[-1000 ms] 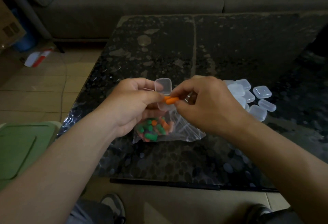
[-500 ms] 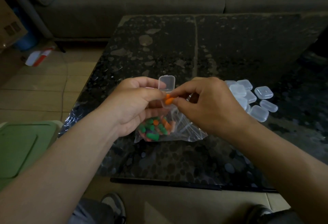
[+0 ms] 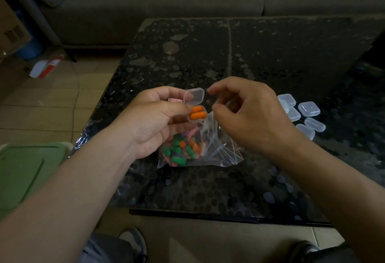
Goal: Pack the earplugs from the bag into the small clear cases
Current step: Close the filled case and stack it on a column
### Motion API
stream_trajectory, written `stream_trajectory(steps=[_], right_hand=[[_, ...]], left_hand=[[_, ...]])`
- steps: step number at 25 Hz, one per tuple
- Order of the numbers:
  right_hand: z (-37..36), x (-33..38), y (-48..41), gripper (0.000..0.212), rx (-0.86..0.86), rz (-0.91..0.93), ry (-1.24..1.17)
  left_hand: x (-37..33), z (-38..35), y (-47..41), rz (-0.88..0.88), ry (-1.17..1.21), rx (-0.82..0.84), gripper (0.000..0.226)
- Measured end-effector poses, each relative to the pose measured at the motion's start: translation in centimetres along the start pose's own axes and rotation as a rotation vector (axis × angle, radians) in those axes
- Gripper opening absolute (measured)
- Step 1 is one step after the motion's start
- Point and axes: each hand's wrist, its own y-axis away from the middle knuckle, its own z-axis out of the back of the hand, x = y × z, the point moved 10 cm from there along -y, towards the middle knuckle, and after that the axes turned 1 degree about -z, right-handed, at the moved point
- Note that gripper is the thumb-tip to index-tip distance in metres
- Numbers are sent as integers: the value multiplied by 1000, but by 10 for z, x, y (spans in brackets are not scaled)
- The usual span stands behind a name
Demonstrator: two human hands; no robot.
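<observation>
Earplug (image 3: pixel 198 115) now in case (image 3: pixel 195 95) — off right fingers (image 3: pixel 220 88)

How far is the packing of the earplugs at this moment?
Done: two orange earplugs lie side by side in the open case. In hand: the left hand holds that case, its lid up, not yet shut; the right hand hovers beside it, holding nothing. Left: the bag on the table holds many more earplugs, and small cases wait at the right; whether any is filled, I cannot tell.
</observation>
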Motion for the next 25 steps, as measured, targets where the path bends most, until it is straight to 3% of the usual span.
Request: stream_trajectory(steps=[4, 7, 11, 17, 25], right_hand=[[-18, -1, 1, 69, 209, -15, -172], [-19, 7, 1, 46, 185, 102, -128], [-5, 7, -2, 21, 85, 102, -138], [-1, 2, -4, 21, 93, 45, -148], [1, 5, -4, 13, 73, 44, -241]], left_hand=[[-1, -6, 2, 1, 17, 88, 25], [-1, -13, 4, -12, 27, 174, 27], [-11, -15, 6, -130, -35, 221, 38], [-38, -11, 14, -548, -415, 80, 21], [-40, -10, 15, -566, -436, 60, 20]])
